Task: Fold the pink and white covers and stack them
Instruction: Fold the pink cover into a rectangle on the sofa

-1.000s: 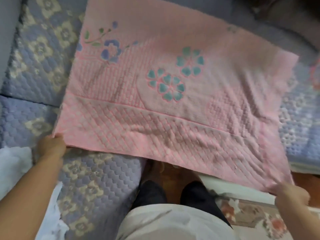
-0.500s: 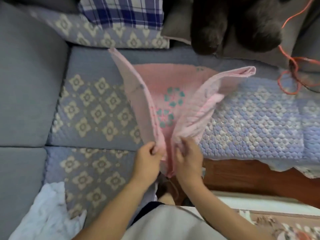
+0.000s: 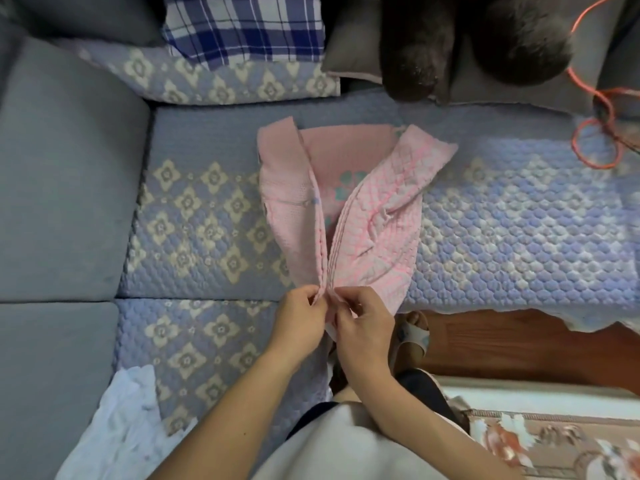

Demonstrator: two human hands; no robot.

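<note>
The pink cover point(image 3: 374, 223), spread wide a second ago, is now folding in half: the left hand point(image 3: 301, 317) and right hand point(image 3: 363, 323) are meeting, and its two flaps are closing together.

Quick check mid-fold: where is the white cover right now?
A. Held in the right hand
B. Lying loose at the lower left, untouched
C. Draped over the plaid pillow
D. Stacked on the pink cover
B: the white cover lies crumpled at the lower left, while the left hand and right hand both pinch the pink cover.
</note>
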